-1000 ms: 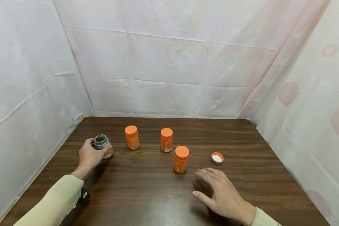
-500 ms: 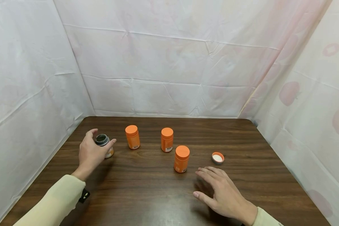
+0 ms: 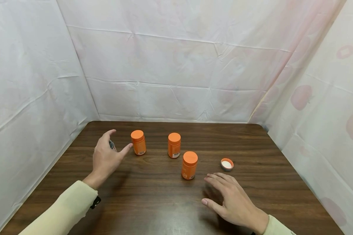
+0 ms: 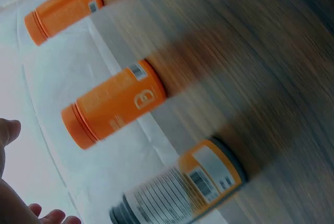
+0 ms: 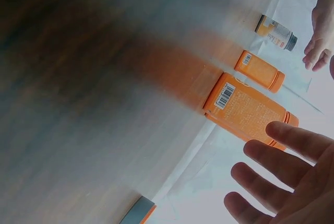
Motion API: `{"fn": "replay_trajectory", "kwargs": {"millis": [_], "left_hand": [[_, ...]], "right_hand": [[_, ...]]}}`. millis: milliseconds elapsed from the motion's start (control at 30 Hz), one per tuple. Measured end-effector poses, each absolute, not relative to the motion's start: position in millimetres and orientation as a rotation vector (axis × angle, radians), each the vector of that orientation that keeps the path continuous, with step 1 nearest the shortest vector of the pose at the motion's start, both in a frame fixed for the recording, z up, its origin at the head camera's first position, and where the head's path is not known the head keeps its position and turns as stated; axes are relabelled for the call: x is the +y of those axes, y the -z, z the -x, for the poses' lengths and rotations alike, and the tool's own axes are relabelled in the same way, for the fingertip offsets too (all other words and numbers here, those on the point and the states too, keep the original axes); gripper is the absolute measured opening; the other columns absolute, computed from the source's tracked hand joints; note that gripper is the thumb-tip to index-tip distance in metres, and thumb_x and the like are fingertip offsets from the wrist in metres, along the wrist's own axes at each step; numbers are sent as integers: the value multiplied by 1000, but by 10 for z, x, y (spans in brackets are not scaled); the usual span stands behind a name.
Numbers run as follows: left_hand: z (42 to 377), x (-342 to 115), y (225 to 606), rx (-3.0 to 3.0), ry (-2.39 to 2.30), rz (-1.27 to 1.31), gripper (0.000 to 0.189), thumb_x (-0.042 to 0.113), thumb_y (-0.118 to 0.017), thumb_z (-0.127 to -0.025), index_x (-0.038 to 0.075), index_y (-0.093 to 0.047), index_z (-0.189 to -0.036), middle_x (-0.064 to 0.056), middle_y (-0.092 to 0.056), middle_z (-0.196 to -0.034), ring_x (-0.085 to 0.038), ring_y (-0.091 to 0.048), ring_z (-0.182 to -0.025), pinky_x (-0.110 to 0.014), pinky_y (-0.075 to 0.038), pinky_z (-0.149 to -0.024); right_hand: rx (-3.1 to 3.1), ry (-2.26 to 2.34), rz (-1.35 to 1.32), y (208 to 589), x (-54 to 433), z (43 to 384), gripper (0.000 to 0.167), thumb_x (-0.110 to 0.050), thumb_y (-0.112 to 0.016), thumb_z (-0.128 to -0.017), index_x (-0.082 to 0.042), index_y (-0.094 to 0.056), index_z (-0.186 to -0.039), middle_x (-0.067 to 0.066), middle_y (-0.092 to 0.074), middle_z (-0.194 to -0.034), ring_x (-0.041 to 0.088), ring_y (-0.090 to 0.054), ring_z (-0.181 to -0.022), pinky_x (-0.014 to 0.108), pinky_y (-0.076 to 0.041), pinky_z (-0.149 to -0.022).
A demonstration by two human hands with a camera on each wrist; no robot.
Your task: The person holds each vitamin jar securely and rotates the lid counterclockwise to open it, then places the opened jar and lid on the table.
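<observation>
My left hand [image 3: 107, 158] is spread beside the leftmost orange bottle [image 3: 139, 145], its thumb tip near that bottle in the head view. Behind this hand, mostly hidden, stands a lidless grey-and-orange bottle [image 3: 112, 145]; the left wrist view shows the striped label of the lidless bottle [image 4: 169, 195], apart from the fingers. My right hand [image 3: 233, 202] hovers low over the table, fingers extended and holding nothing. It is nearest to a capped orange bottle [image 3: 189, 168] and an upturned orange-rimmed cap [image 3: 226, 164] with a white inside. Another capped orange bottle [image 3: 174, 147] stands between.
All of this is on a dark wood-grain table [image 3: 153, 205] with rounded far corners. White sheets [image 3: 170, 65] hang behind it and along both sides. The right sheet [image 3: 335, 130] bears faint pink prints.
My left hand has let go of the lidless bottle, spread its fingers and shifted right, now covering most of that bottle in the head view. The right hand has stayed nearly still.
</observation>
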State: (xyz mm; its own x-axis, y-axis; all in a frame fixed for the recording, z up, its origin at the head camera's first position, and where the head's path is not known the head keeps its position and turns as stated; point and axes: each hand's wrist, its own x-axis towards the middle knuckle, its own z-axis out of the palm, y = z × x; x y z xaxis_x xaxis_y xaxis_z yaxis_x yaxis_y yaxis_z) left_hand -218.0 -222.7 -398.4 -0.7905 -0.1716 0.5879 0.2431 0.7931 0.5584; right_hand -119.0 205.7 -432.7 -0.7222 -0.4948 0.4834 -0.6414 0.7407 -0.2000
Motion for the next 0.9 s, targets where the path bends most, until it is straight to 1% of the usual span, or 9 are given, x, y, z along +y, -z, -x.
{"fn": "replay_trajectory", "kwargs": {"millis": [100,133,233,267,467,667,900], "left_hand": [[2167,-2140,3992,-2312,846,106,76,31,-90,-79,0,-54,-139,-17,-62,-108,-35,-58,-90,-50,-47,-77],[2164,-2115,4000,-2310,856,119,76,30,-91,-79,0,-55,-138,-18,-64,-111,-36,-60,-95,-51,-48,-79],[2152,-2041,4029,-2323,921,143,76,28,-92,-78,-1,-54,-138,-22,-62,-132,-42,-58,-118,-59,-46,-94],[2148,-2018,4043,-2336,940,140,77,28,-92,-78,-1,-54,-138,-23,-61,-133,-43,-58,-120,-59,-46,-96],[2155,-1915,4119,-2399,1040,96,84,30,-92,-77,-3,-50,-142,-25,-58,-138,-44,-55,-125,-59,-44,-101],[2204,-1882,4204,-2455,1142,39,85,33,-90,-80,-5,-47,-143,-25,-55,-142,-42,-55,-129,-55,-44,-105],[2276,-1877,4269,-2528,1215,-60,91,41,-85,-84,-5,-41,-149,-26,-49,-150,-41,-50,-136,-53,-42,-109]], "right_hand": [[-2537,-506,-872,4327,2055,1190,56,-56,-73,-90,-21,-66,-133,-7,-62,-137,21,-55,-129,52,-43,-101],[-2536,-508,-874,4327,2055,1190,56,-56,-73,-90,-21,-66,-133,-7,-62,-137,22,-55,-128,52,-44,-101],[-2532,-513,-877,4328,2054,1189,56,-55,-73,-90,-21,-66,-133,-7,-62,-137,23,-55,-128,52,-43,-101],[-2530,-513,-879,4329,2054,1188,56,-55,-74,-90,-21,-66,-133,-7,-62,-137,23,-55,-128,52,-43,-101],[-2523,-511,-884,4330,2052,1181,56,-55,-74,-90,-21,-66,-133,-7,-62,-137,23,-56,-128,52,-44,-101],[-2530,-516,-889,4323,2043,1166,55,-54,-74,-90,-21,-66,-133,-8,-62,-136,23,-56,-128,52,-44,-101],[-2521,-518,-898,4321,2030,1154,55,-55,-74,-90,-21,-67,-132,-9,-62,-135,22,-57,-127,50,-45,-101]]}}
